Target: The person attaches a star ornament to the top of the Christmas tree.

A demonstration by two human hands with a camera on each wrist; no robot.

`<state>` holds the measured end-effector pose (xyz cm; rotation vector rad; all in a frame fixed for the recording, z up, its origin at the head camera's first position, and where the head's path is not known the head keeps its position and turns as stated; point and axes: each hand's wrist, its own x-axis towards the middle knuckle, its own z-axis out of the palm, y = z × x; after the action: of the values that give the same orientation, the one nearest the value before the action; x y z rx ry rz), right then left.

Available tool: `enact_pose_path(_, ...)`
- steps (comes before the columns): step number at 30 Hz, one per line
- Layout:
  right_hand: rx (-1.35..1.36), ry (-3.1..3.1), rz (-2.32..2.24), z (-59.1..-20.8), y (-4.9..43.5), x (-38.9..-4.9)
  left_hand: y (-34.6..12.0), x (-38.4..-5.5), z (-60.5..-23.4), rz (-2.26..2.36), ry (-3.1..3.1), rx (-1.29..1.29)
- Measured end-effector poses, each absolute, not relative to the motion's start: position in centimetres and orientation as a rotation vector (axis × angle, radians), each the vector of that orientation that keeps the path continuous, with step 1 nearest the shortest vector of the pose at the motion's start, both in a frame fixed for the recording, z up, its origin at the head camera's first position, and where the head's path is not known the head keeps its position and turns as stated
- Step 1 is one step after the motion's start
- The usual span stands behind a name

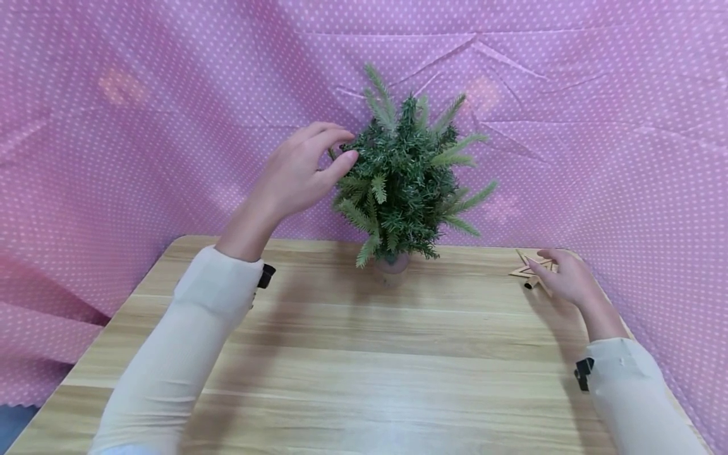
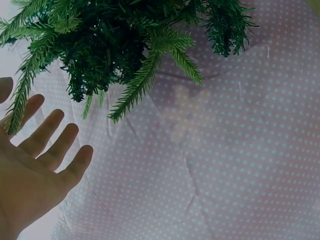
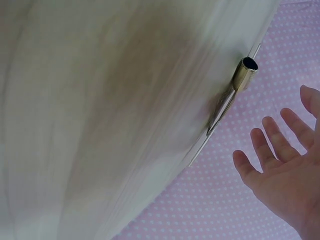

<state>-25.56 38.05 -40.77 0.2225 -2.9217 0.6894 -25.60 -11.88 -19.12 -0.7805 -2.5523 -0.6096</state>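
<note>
A small artificial Christmas tree (image 1: 406,170) stands upright on a round base (image 1: 391,270) at the back of the table. My left hand (image 1: 307,164) is at its upper left side, thumb and fingers parted around the outer sprigs. In the left wrist view, that hand (image 2: 42,165) has its fingers spread beside a green sprig (image 2: 132,92). At the back right lies a gold star tree topper (image 1: 520,272) with a short tube. My right hand (image 1: 569,278) hovers over it and partly hides it. The right wrist view shows that hand's (image 3: 285,170) fingers apart, beside the topper's tube (image 3: 244,75).
The wooden table (image 1: 364,366) has a rounded back edge. Pink dotted cloth (image 1: 569,126) hangs right behind it and along both sides, close behind the tree.
</note>
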Motion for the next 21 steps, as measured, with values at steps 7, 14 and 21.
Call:
enact_pose_path(7,0.211,-2.932,0.682,-41.0,38.8,-25.8,-11.5,-26.1,-18.5,-0.582,-2.551,-0.832)
enact_pose_path(14,0.188,-2.947,0.686,-41.4,39.1,-25.9,-10.8,-26.4,-17.8,-0.538,-2.568,-0.850)
enact_pose_path(21,0.150,-2.985,0.721,-41.5,39.4,-26.1,-10.7,-26.5,-17.7,-0.461,-2.652,-0.803)
